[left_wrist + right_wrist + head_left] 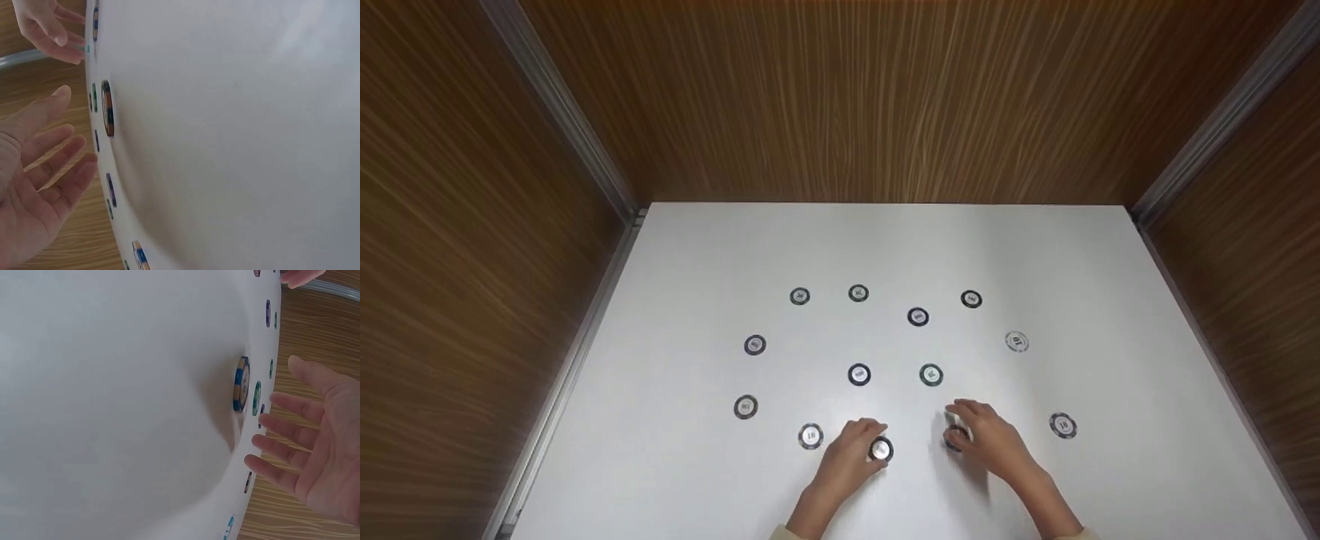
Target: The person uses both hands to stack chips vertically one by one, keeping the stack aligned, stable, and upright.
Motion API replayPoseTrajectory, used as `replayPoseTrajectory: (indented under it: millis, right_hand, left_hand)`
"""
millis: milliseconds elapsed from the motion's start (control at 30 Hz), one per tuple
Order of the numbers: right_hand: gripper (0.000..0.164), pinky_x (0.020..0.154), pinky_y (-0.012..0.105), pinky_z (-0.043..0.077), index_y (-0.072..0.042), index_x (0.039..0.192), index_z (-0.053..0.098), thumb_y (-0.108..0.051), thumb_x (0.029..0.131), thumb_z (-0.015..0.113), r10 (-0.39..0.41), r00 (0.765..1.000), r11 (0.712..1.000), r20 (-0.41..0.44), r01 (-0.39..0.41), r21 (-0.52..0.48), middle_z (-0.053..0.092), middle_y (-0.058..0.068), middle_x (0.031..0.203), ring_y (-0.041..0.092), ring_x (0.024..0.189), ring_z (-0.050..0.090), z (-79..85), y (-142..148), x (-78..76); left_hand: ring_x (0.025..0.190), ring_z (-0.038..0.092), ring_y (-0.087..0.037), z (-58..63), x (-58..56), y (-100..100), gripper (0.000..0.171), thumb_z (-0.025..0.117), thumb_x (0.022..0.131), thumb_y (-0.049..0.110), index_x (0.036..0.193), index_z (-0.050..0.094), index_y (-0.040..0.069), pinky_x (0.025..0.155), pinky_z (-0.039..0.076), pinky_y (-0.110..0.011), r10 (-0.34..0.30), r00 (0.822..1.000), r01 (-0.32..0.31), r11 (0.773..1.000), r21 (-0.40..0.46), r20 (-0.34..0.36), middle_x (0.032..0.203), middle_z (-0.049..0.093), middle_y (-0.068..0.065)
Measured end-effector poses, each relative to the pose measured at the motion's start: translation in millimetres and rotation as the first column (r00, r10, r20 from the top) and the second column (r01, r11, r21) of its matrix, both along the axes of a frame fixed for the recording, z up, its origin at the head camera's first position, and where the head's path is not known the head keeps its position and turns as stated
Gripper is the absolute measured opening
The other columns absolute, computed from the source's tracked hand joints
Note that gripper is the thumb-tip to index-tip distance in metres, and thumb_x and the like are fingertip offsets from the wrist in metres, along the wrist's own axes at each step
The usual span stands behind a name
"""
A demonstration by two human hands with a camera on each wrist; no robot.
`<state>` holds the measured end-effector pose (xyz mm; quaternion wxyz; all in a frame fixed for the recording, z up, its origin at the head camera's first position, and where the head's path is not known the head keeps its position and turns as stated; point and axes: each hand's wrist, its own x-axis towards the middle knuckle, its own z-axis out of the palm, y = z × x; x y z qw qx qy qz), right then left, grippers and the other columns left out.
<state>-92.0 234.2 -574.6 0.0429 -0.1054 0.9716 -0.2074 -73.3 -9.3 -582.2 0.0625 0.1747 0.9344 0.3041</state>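
Note:
My left hand [846,459] hovers just above the white table beside a dark-rimmed poker chip [881,450]. From the left wrist view, the fingers are parted and relaxed, and this chip [107,108] lies flat with nothing gripping it. Over another poker chip [241,385], with a blue and tan edge, is my right hand [990,441]. Its thumb partly covers that chip in the head view. The right wrist view shows the fingers spread, the palm empty and the chip flat on the table.
More poker chips lie scattered singly ahead, among them a green-rimmed chip [931,375], a blue-rimmed chip [859,374] and a pale chip [1017,341]. A grey chip [1063,425] lies right of my right hand. Wood-grain panels [840,105] border the white table [675,247].

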Motion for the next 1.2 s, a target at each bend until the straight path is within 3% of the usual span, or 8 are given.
replayPoseTrajectory:
  millis: [467, 767, 1067, 1200]
  right_hand:
    - [0.044, 0.076, 0.04, 0.05, -0.011, 0.108, 0.064, -0.022, 0.069, 0.079, 0.021, 1.0, 0.998, 0.009, -0.021, 0.051, 0.055, 0.007, 0.109, 0.026, 0.099, 0.053, -7.3, -8.5, 0.9]
    - [0.045, 0.067, 0.039, 0.052, -0.01, 0.106, 0.064, -0.014, 0.064, 0.081, 0.035, 0.999, 0.997, -0.018, -0.034, 0.068, 0.054, 0.008, 0.103, 0.027, 0.093, 0.054, -7.6, -9.7, 3.9]
    - [0.042, 0.071, 0.039, 0.052, -0.011, 0.105, 0.064, -0.01, 0.066, 0.08, 0.021, 1.0, 0.997, 0.01, -0.022, 0.08, 0.054, 0.005, 0.101, 0.026, 0.094, 0.055, -7.5, -11.2, 6.9]
    - [0.04, 0.073, 0.038, 0.052, -0.011, 0.103, 0.063, -0.008, 0.066, 0.079, 0.012, 1.0, 0.997, 0.015, -0.013, 0.079, 0.053, 0.003, 0.098, 0.025, 0.093, 0.055, -8.6, -10.3, 8.5]
  left_hand:
    - [0.097, 0.048, -0.016, -8.1, -0.7, 14.1, 0.059, 0.08, 0.066, 0.017, 0.119, 0.058, 0.005, 0.084, 0.044, -0.023, -0.017, 1.0, 0.018, 0.997, -0.08, 0.015, 0.103, 0.051, -0.003]
    - [0.097, 0.048, -0.019, -9.7, -0.6, 15.1, 0.054, 0.076, 0.066, 0.002, 0.117, 0.058, 0.002, 0.086, 0.044, -0.021, -0.007, 1.0, 0.006, 0.998, -0.066, -0.018, 0.103, 0.049, -0.007]
    - [0.098, 0.049, -0.02, -9.0, -3.2, 16.0, 0.041, 0.071, 0.071, -0.003, 0.11, 0.06, -0.001, 0.086, 0.044, -0.021, 0.023, 0.999, -0.021, 0.999, -0.042, 0.04, 0.102, 0.049, -0.008]
    - [0.097, 0.049, -0.021, -9.7, -2.9, 16.4, 0.04, 0.072, 0.069, -0.003, 0.108, 0.061, -0.002, 0.086, 0.044, -0.021, 0.019, 0.999, -0.018, 0.999, -0.045, 0.027, 0.101, 0.049, -0.008]
